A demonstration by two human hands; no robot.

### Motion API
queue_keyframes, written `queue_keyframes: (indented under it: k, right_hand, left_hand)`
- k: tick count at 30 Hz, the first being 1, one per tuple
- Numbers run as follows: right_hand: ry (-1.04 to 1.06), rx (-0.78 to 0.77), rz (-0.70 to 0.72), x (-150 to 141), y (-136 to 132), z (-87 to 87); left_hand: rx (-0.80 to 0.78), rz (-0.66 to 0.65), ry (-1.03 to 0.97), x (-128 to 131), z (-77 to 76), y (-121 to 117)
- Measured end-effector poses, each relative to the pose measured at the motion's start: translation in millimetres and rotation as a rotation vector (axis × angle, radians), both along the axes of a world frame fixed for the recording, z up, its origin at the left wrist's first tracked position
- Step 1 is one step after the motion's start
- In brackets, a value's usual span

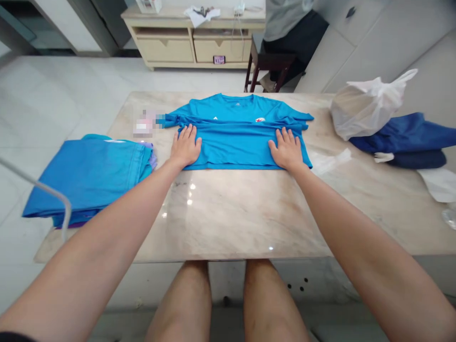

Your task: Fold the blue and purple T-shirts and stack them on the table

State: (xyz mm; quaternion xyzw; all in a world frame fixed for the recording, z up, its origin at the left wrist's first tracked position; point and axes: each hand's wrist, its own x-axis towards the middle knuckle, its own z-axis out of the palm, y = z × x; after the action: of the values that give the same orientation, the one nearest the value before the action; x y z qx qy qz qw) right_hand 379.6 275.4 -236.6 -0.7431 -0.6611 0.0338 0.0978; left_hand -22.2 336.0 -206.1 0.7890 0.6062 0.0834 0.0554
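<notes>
A blue T-shirt (235, 147) lies front side up on the marble-look table (228, 213), its collar at the far side. Its lower part is doubled up, so a fold line runs across below the chest logos. My left hand (185, 146) rests flat on the shirt's left side, fingers stretched out toward that fold. On the right side, my right hand (286, 148) presses flat in the same way with its fingers spread. Neither hand grips the cloth. The left sleeve looks bunched near the table's far left.
Folded blue clothes (89, 175) are stacked at the left. A tied white plastic bag (366, 107) and dark blue garments (409, 137) lie at the right, near clear plastic (329, 161). Beyond the table stand a cabinet (167, 50), a dark stool (270, 59) and a person (292, 28).
</notes>
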Motion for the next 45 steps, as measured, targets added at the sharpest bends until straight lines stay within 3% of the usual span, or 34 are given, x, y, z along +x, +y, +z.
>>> queue_keyframes:
  k: [2,5,14,21,24,26,30,32,34,36,40,42,45]
  right_hand:
    - [0.013,0.008,-0.006,-0.6,10.4,-0.8]
    - [0.033,0.052,-0.02,-8.9,-6.0,-2.6]
    - [-0.09,0.021,-0.078,-61.9,-180.5,12.3]
    - [-0.064,-0.086,-0.095,-84.7,-284.1,27.4]
    - [-0.082,-0.129,-0.054,-87.2,-320.0,43.5]
    - [-0.103,-0.163,-0.032,-86.6,-334.5,62.3]
    - [-0.127,-0.228,-0.139,-81.1,-330.3,100.9]
    - [-0.119,-0.192,-0.136,-79.4,-315.9,106.1]
    - [-0.103,-0.116,-0.051,-80.6,-298.8,96.2]
    - [-0.095,-0.063,0.0,-83.8,-282.6,74.6]
    - [-0.082,-0.022,-0.06,-84.2,-258.3,29.6]
    - [-0.07,0.013,-0.048,-78.6,-248.4,18.8]
    - [-0.062,0.047,-0.019,-68.4,-234.2,14.9]
  left_hand:
    - [0.01,0.005,-0.018,0.1,0.4,9.2]
    - [0.021,0.024,-0.02,-3.5,-0.6,-8.9]
    - [0.078,0.029,-0.023,-26.0,1.2,-162.8]
    - [0.066,0.011,0.023,-52.4,5.6,-265.6]
    - [0.075,-0.01,0.06,-65.0,18.2,-302.7]
    - [0.042,-0.041,0.1,-70.9,35.0,-317.6]
    - [-0.058,-0.003,0.182,-72.5,73.4,-313.8]
    - [-0.052,-0.024,0.14,-66.9,80.3,-299.9]
    - [-0.027,-0.098,0.068,-58.5,72.3,-284.1]
    - [0.0,-0.129,0.024,-50.2,52.4,-269.6]
    - [0.042,-0.065,0.001,-41.1,11.8,-246.4]
    - [0.047,-0.058,-0.005,-39.4,4.4,-235.4]
    - [0.046,-0.075,-0.001,-36.5,5.7,-219.6]
